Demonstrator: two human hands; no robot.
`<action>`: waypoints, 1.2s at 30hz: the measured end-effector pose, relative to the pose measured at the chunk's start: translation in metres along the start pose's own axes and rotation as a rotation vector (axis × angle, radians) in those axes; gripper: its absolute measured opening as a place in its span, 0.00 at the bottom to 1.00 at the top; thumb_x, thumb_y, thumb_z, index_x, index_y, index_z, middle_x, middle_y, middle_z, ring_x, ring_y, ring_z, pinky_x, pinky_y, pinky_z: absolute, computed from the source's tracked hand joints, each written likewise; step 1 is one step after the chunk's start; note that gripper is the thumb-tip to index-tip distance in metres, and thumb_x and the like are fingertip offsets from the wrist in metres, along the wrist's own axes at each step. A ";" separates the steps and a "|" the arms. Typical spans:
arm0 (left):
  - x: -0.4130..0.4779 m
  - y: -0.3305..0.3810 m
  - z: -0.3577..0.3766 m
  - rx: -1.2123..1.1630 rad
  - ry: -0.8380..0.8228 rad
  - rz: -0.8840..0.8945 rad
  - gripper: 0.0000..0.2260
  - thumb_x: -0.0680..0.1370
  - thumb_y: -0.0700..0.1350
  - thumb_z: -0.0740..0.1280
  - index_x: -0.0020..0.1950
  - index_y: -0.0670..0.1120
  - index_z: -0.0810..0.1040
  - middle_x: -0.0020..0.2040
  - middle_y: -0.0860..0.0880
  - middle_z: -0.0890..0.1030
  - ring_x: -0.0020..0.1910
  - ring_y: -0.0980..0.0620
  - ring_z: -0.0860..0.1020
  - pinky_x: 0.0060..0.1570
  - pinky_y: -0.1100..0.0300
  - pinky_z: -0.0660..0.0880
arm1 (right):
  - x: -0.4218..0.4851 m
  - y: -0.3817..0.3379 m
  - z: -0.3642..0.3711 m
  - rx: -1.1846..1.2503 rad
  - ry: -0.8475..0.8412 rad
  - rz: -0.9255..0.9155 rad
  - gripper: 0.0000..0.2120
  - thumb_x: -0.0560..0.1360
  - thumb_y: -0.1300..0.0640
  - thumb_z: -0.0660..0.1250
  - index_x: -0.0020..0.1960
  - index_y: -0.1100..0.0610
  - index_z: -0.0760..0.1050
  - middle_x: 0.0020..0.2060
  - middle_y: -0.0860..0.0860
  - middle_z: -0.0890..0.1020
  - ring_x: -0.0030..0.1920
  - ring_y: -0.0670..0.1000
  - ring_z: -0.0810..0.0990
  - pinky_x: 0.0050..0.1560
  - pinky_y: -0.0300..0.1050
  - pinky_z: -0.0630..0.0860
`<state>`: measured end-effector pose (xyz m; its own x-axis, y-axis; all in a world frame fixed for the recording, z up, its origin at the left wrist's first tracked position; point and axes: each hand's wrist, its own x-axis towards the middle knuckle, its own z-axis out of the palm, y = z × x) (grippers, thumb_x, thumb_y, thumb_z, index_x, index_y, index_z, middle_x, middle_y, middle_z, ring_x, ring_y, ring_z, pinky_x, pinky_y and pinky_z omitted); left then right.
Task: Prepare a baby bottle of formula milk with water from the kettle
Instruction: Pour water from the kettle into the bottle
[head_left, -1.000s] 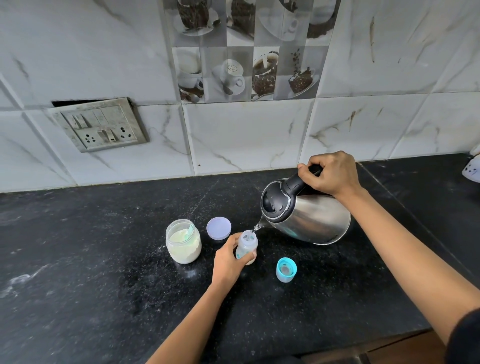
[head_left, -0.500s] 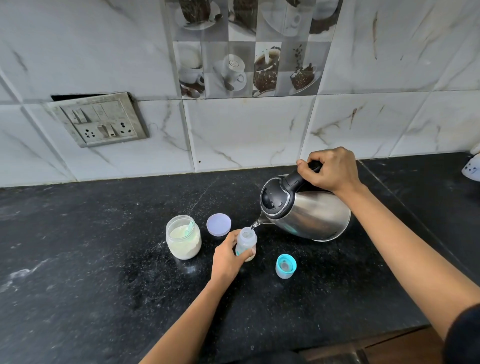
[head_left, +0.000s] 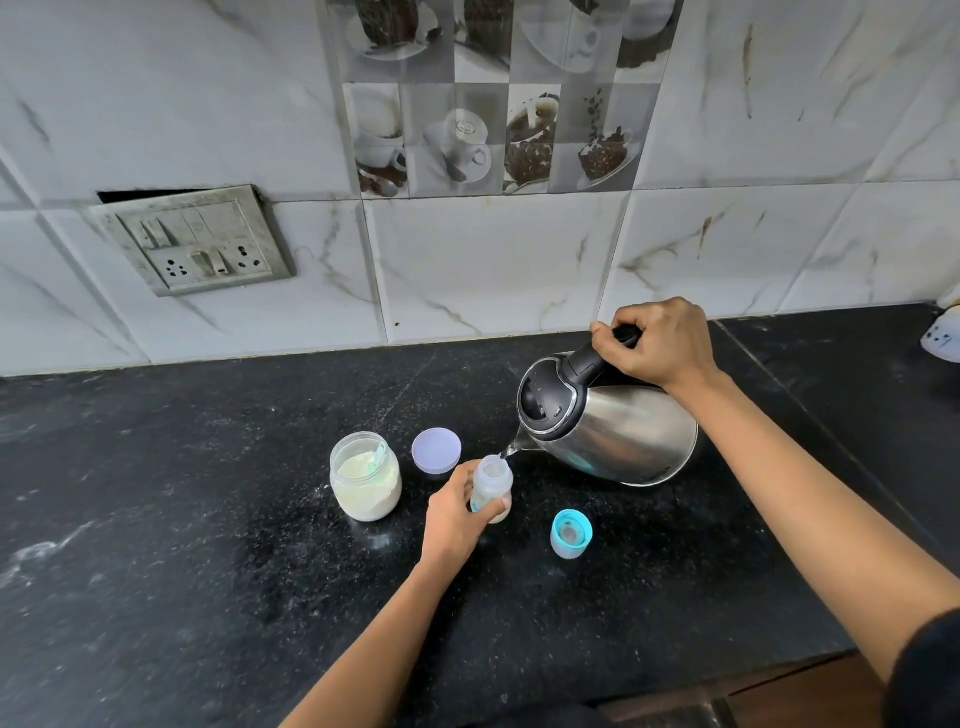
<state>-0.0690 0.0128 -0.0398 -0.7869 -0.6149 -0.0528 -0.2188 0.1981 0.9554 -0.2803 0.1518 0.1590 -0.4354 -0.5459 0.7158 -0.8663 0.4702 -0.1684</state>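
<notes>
A small clear baby bottle (head_left: 492, 480) stands open on the black counter (head_left: 156, 519), and my left hand (head_left: 457, 514) is wrapped around its lower part. My right hand (head_left: 657, 343) grips the black handle of a steel kettle (head_left: 608, 423), which is tilted to the left with its spout right over the bottle's mouth. A thin stream of water runs from the spout into the bottle. The bottle's teal teat cap (head_left: 571, 534) lies on the counter to the right of the bottle.
An open glass jar of white formula powder (head_left: 366, 483) with a scoop inside stands left of the bottle; its lilac lid (head_left: 436, 450) lies behind. A switch and socket plate (head_left: 195, 241) is on the tiled wall. A white object (head_left: 943, 338) sits at the far right edge.
The kettle stays tilted over the bottle and both hands hold as before. The view has shifted slightly; nothing else has moved.
</notes>
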 end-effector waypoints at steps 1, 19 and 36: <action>0.000 0.000 0.000 -0.002 0.001 0.001 0.23 0.69 0.42 0.77 0.61 0.55 0.74 0.54 0.60 0.80 0.54 0.66 0.77 0.57 0.68 0.73 | 0.000 0.000 0.000 0.003 0.000 0.001 0.25 0.70 0.41 0.60 0.24 0.58 0.75 0.16 0.51 0.68 0.21 0.52 0.64 0.25 0.39 0.66; 0.000 0.007 0.004 0.006 0.024 -0.010 0.23 0.69 0.41 0.77 0.58 0.57 0.73 0.53 0.63 0.79 0.54 0.68 0.77 0.54 0.72 0.72 | -0.028 0.022 0.015 0.247 -0.002 0.244 0.25 0.69 0.40 0.59 0.28 0.59 0.78 0.19 0.48 0.68 0.24 0.53 0.68 0.30 0.40 0.61; -0.008 0.015 0.011 0.025 0.079 -0.034 0.23 0.71 0.43 0.76 0.60 0.58 0.70 0.52 0.64 0.76 0.52 0.65 0.76 0.50 0.74 0.68 | -0.070 0.074 0.013 0.475 0.150 0.631 0.26 0.76 0.53 0.63 0.20 0.45 0.64 0.16 0.44 0.64 0.21 0.44 0.62 0.27 0.36 0.56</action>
<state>-0.0725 0.0291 -0.0286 -0.7310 -0.6797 -0.0605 -0.2596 0.1950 0.9458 -0.3167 0.2157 0.0878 -0.8694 -0.1610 0.4671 -0.4940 0.2950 -0.8179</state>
